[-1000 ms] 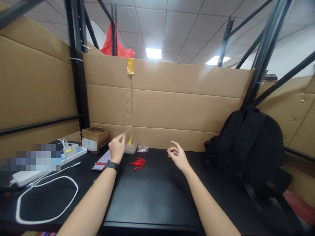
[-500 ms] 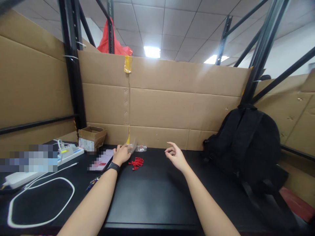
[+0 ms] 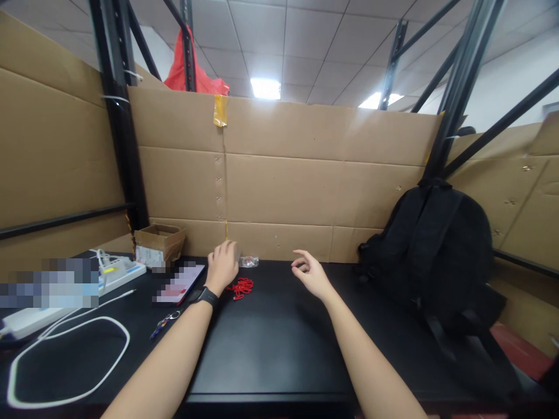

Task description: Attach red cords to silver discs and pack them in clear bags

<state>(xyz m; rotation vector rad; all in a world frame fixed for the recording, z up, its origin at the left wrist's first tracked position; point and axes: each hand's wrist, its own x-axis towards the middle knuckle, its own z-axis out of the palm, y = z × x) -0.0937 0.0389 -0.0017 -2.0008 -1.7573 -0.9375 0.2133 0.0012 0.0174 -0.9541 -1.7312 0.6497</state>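
My left hand [image 3: 223, 265], wearing a black wristwatch [image 3: 205, 296], is near the back of the black table with its fingers bent down. A piece of clear plastic [image 3: 237, 251] shows just past its fingers, mostly hidden behind them; the fingertips are out of sight. Close by the palm lies a tangled bunch of red cord [image 3: 243, 287]. A small clear packet [image 3: 249, 262] rests against the cardboard behind it. My right hand [image 3: 311, 274] hovers over the table to the right, fingers loosely curled and apart, holding nothing.
A phone [image 3: 183, 283] and a keyring [image 3: 165, 323] lie left of my left arm. Farther left are a white power strip [image 3: 126, 276], a looped white cable [image 3: 126, 340] and a small cardboard box [image 3: 161, 244]. A black backpack [image 3: 441, 250] stands at the right. Cardboard walls [image 3: 279, 192] enclose the table.
My left hand has lifted and turned slightly, now covering more of the clear plastic and part of the red cord. My right hand keeps its pose. The view has shifted slightly.
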